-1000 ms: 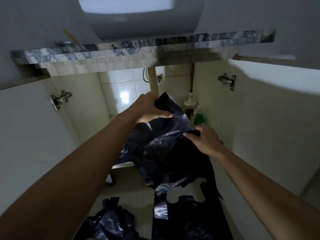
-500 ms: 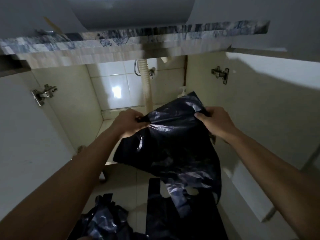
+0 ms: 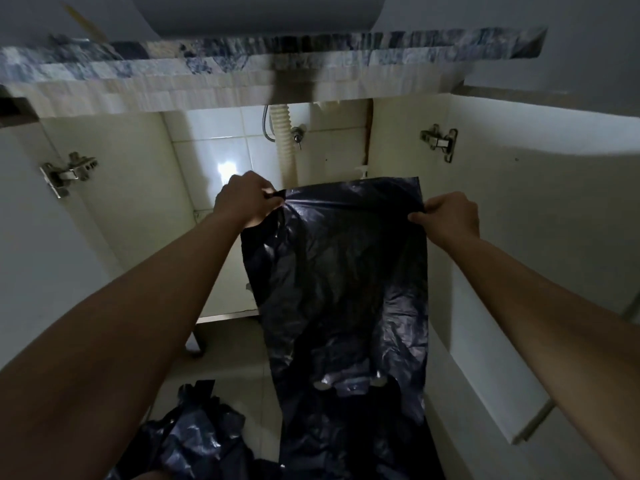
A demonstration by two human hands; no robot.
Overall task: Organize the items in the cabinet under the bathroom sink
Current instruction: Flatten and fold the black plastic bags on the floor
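Left hand (image 3: 244,199) and right hand (image 3: 450,216) each pinch a top corner of a black bag (image 3: 343,271), fingers curled on the plastic, bag stretched flat and hanging in front of the open cabinet (image 3: 138,188). Bag's lower end reaches another flat bag (image 3: 353,441) on the floor; crumpled bags (image 3: 194,434) lie lower left. Drain hose (image 3: 285,143) runs down the back wall.

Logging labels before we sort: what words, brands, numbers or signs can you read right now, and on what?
No text can be read in this view.
Bag, pinched at its top edge by the left hand and right hand: plain black, no print.
Pump top behind it: the bottle and any label are hidden.
Crumpled bags on the floor: no print shows.
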